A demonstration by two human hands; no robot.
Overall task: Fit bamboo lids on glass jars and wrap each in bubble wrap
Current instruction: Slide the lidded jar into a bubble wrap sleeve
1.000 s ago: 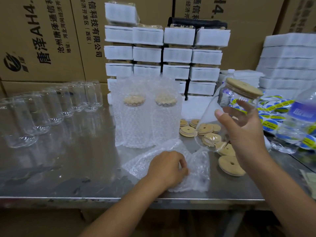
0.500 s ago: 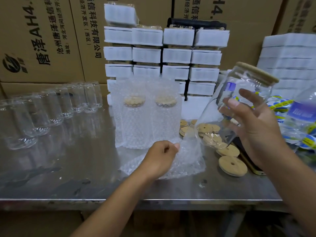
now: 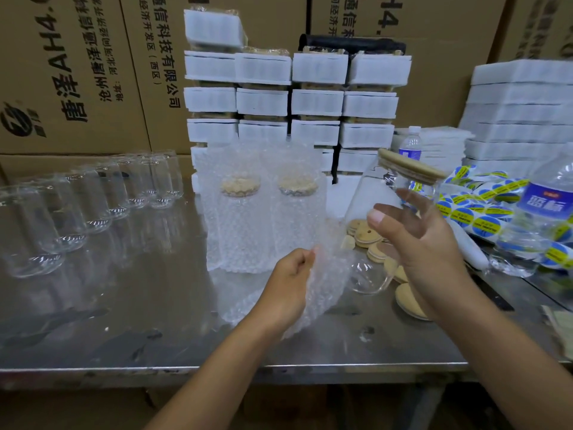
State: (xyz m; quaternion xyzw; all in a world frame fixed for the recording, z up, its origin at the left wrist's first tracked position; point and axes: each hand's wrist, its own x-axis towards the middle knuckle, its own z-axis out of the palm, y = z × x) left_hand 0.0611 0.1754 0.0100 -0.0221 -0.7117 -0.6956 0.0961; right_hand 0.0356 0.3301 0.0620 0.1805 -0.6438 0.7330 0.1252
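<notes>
My right hand [image 3: 424, 249] holds a clear glass jar [image 3: 376, 212] tilted in the air, its bamboo lid [image 3: 409, 167] pointing up and right. My left hand [image 3: 290, 283] pinches the edge of a bubble wrap sheet [image 3: 328, 293], lifted off the steel table [image 3: 155, 321] just left of the jar's base. Two jars wrapped in bubble wrap [image 3: 263, 212] stand upright behind, lids showing through. Loose bamboo lids [image 3: 369, 237] lie on the table under the held jar. Several bare glass jars [image 3: 77, 209] stand in rows at the left.
Stacks of white foam-packed boxes [image 3: 294, 100] rise behind the wrapped jars, more foam sheets [image 3: 521, 113] at the right. Water bottles [image 3: 545, 212] and sticker rolls [image 3: 474, 206] crowd the right side. Cardboard cartons [image 3: 71, 72] form the back wall. The table's front edge [image 3: 124, 369] runs near me.
My left hand has raised the bubble wrap sheet off the table. My right hand has brought the lidded jar lower and leftward, closer to the sheet.
</notes>
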